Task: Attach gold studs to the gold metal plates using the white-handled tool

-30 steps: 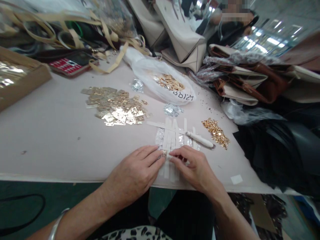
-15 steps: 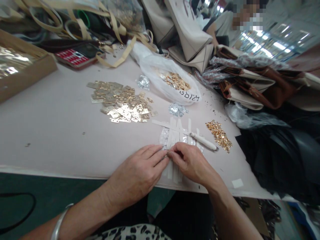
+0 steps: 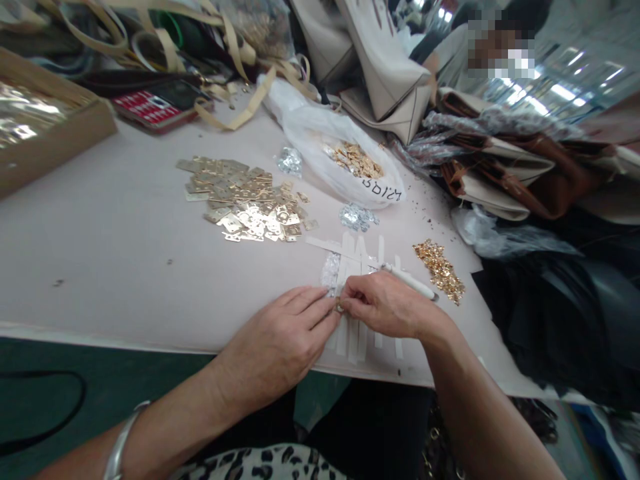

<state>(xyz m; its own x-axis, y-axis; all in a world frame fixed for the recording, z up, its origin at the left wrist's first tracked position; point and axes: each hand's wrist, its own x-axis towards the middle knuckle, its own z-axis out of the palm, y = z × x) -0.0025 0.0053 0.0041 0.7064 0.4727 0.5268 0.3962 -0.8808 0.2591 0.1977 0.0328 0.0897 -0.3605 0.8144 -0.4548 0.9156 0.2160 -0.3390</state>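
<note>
Pc [image 3: 340, 307] at R hand [image 3: 383, 303] too sm, blurry

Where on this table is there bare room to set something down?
Between the cardboard box, the flat metal plates and the left hand, bar two small bits. It's crowded around the right hand: white strips, pen-like tool, gold pieces.

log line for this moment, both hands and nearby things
left hand: fingers at white strips | right hand: fingertips at small piece, hold unclear | white tool: beside right hand | shiny plates: piled beyond left hand
</note>
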